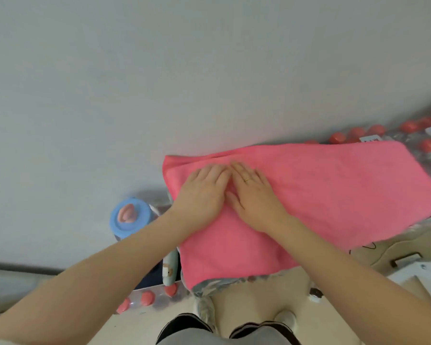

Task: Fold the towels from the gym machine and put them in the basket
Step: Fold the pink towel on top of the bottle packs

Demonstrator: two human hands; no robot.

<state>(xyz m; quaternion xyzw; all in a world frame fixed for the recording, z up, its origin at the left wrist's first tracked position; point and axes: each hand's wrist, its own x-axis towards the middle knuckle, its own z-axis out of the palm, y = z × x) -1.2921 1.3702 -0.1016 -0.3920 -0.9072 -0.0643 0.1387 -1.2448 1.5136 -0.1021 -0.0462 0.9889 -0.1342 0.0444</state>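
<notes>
We have the pink towel spread flat on a patterned surface pushed up against the pale wall, and both our hands lie on its left half, side by side and nearly touching. Our left hand rests palm down with the fingers straight and together; our right hand, a ring on one finger, lies the same way, fingers extended and slightly spread. Neither hand grips anything: they press on the cloth. We judge this to be the smoothing part of the fold, pressing the layer flat near the towel's left edge, where a few soft ridges run toward the wall. The towel already looks doubled along that left side, though we cannot tell how many layers there are. The next move, as we see it, calls for pinching an edge or two corners and carrying them across to meet the opposite side, keeping the edges lined up so the cloth does not bunch. No basket is in sight, so placing the towel will mean turning to find it. A blue-lidded container stands just left of the towel, and red-capped bottles sit behind its far edge.
</notes>
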